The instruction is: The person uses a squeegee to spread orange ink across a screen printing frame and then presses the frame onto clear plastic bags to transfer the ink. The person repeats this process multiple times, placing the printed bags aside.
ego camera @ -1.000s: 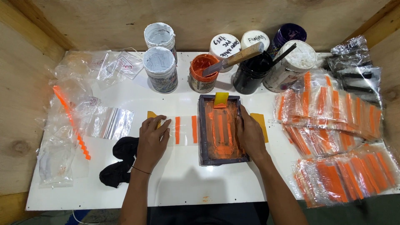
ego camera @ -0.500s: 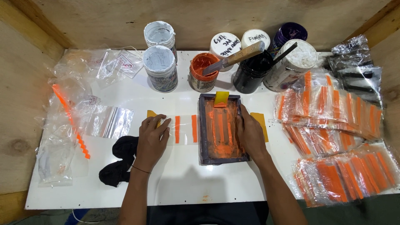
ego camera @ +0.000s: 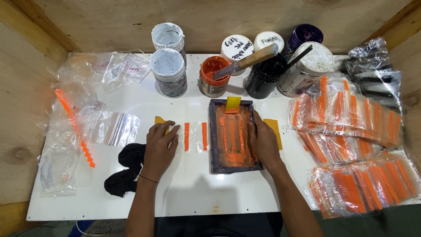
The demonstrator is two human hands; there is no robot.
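A small dark screen-printing frame [ego camera: 213, 136] smeared with orange ink lies flat on the white table [ego camera: 197, 193]. A yellow squeegee [ego camera: 232, 104] rests at its far end. My right hand [ego camera: 264, 142] presses on the frame's right edge. My left hand [ego camera: 160, 147] lies flat on a clear plastic bag [ego camera: 195, 137] printed with two orange stripes, just left of the frame. A yellow card [ego camera: 158, 120] pokes out beyond my left fingers, and another yellow card [ego camera: 275, 129] lies right of my right hand.
Several paint tubs stand at the back, among them an open orange tub [ego camera: 212, 75] and a black tub [ego camera: 262, 79] with a wooden-handled spatula [ego camera: 247, 61] across it. Printed bags [ego camera: 351, 118] are piled at the right, blank bags [ego camera: 114, 128] at the left, beside a black cloth [ego camera: 125, 169].
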